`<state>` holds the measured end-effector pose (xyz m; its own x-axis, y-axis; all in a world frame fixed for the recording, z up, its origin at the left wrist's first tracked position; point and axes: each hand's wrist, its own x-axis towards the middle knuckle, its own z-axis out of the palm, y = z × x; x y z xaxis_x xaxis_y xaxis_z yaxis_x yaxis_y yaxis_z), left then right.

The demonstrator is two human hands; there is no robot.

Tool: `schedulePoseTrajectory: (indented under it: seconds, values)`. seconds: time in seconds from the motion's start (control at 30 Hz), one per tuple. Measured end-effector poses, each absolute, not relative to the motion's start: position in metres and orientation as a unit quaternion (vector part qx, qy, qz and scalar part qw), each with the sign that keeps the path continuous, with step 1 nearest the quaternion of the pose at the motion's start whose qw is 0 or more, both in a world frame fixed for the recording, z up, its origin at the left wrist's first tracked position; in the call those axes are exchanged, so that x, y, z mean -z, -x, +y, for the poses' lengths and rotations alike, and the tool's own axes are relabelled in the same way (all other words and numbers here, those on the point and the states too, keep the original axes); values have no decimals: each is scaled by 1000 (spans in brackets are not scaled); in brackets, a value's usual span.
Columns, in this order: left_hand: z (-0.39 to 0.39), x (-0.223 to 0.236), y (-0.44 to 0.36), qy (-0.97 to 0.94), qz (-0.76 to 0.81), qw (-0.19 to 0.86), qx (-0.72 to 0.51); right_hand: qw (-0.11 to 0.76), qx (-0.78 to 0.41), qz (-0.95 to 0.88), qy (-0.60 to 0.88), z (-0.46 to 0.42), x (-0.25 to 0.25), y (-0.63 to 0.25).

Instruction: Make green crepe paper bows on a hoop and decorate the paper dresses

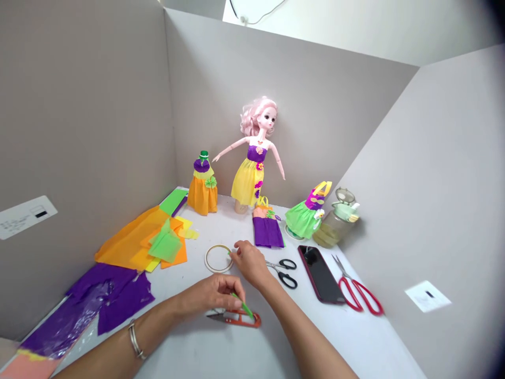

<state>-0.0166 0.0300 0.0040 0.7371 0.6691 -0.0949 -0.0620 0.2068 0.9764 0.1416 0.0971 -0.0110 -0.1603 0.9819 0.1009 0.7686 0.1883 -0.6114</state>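
Observation:
My left hand (223, 293) pinches a narrow green strip (243, 306) between thumb and fingers. Beneath that strip lies a pair of orange-handled thread snips (241, 319). My right hand (249, 261) reaches to the right rim of a roll of double-sided tape (207, 261) lying flat on the table. Its fingers are drawn together, and a small green piece (229, 253) shows at the fingertips. Just right of my right hand are black-handled scissors (287, 271), their blades partly hidden by it.
Orange fabric (130, 237), a green piece (166, 245) and purple fabric (122, 297) lie at left. Behind stand a doll (248, 181) and small dresses (202, 196). At right are a phone (321, 273), red-handled scissors (361, 295) and a jar (331, 229). Grey panels (284, 105) surround the table.

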Motion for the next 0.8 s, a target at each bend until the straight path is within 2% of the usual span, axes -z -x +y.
schedulePoseTrajectory:
  seconds: [0.2, 0.37, 0.47, 0.63, 0.8]
  values:
    - [31, -13, 20, -579, 247, 734, -256, 271, -265, -694, 612, 122, 19, -127]
    - [51, -17, 40, -509, 357, 636, -457, 340, -376, -666, 547, 128, 10, -144]
    - [64, -13, 51, -456, 410, 583, -533, 370, -433, -658, 492, 120, -3, -155]
    - [62, -8, 48, -442, 358, 672, -474, 385, -471, -661, 440, 108, -16, -159]
    - [55, -5, 39, -423, 309, 729, -440, 379, -439, -684, 443, 104, -5, -153]
